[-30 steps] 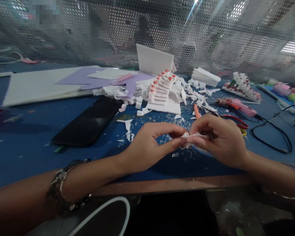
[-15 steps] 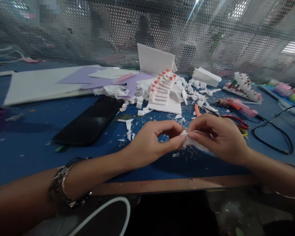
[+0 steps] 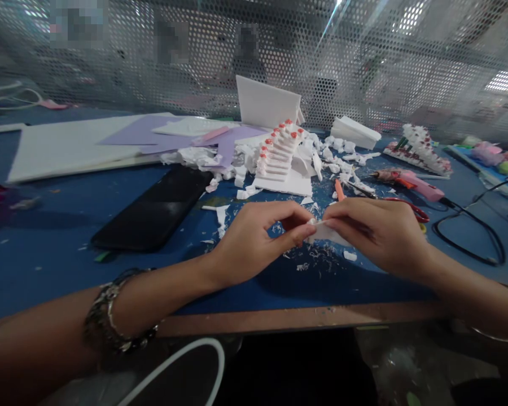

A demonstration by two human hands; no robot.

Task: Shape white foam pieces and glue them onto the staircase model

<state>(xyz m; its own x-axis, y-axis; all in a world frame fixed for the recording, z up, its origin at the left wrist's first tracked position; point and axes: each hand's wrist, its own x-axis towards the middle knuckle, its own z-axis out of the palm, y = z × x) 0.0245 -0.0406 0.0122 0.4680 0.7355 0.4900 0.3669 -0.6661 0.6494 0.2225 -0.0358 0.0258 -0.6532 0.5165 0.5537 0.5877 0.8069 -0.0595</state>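
Observation:
Both my hands meet just above the near part of the blue table. My left hand pinches one end of a small white foam piece between thumb and forefinger. My right hand grips the other end of the same piece, fingers curled round it. White crumbs lie on the table under the hands. Straight behind them stands a white stepped foam model with red dots.
A black phone lies left of my hands. White and purple sheets cover the far left. Red scissors, an orange knife, a pink glue gun with black cable lie right. A perforated screen closes the back.
Both hands have lifted slightly and drawn the foam piece out flatter between them. A small white scrap now lies on the table under my right hand.

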